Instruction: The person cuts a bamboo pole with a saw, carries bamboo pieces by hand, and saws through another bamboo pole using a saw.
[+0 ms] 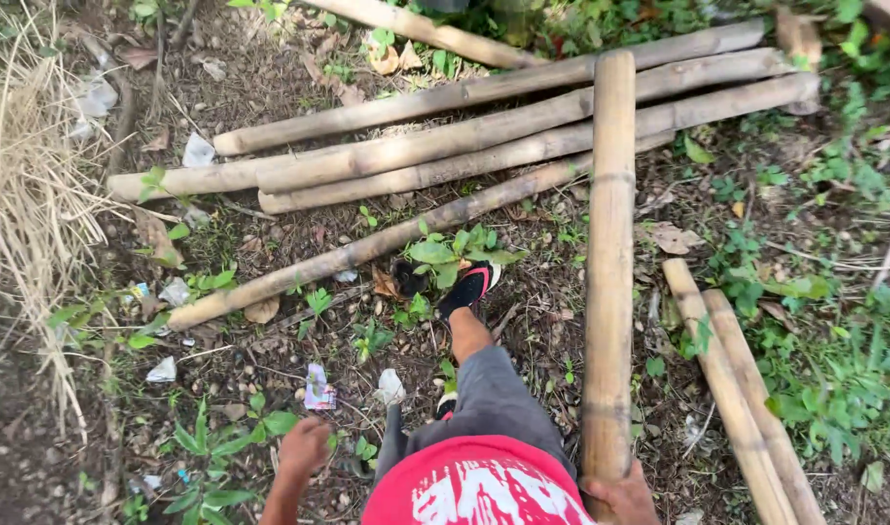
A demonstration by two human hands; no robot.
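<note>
Weedy ground: right hand point(620, 496) grips a bamboo pole point(610, 262) pointing straight ahead; left hand point(304, 445) loosely curled, empty.

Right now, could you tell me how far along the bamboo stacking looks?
Already laid: several bamboo poles lie side by side on the ground. In hand: the right hand grips one long pole, its far end resting across that pile; the left hand hangs free. Left: two poles lie apart to the right.
</note>
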